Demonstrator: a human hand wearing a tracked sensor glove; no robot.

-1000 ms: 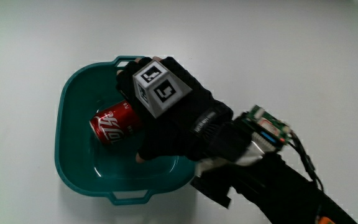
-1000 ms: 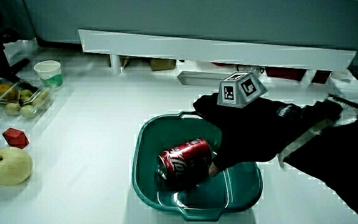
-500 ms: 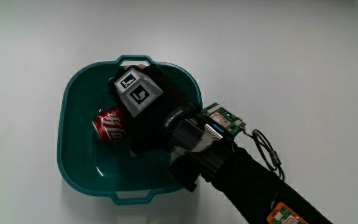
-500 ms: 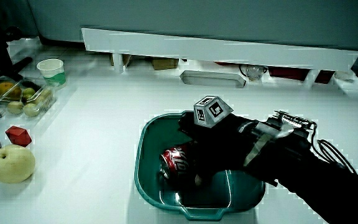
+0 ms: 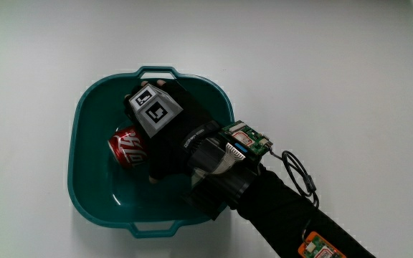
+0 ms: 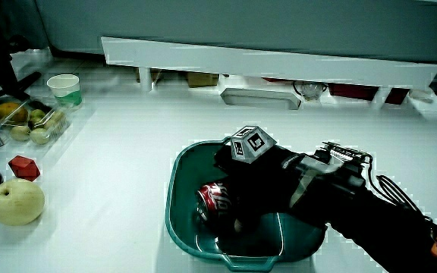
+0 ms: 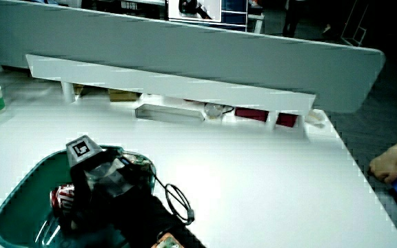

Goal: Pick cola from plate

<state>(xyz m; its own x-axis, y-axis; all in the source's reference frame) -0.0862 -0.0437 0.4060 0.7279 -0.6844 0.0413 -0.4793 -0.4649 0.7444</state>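
From above, the hand (image 5: 165, 132) lay inside the teal plate (image 5: 84, 118), really a deep handled basin, its fingers curled over the cola can (image 5: 128, 145). The can lay on its side on the basin floor, its red end showing at about nine o'clock from the patterned cube (image 5: 153, 110). Whether the grip had fully closed could not be told, though the fingers seemed to wrap the can.

In a side view the can (image 6: 215, 202) showed its red wall with white script and a silvery rim, tucked under the hand (image 6: 260, 186). It looked like a stiff, smooth, thin-walled cylinder, probably slippery and easy to dent if empty, so a hold across the middle of its barrel seemed wisest.

In a side view the can (image 7: 64, 200) peeped out at about eight o'clock from the hand (image 7: 102, 180), low in the basin (image 7: 19, 196).
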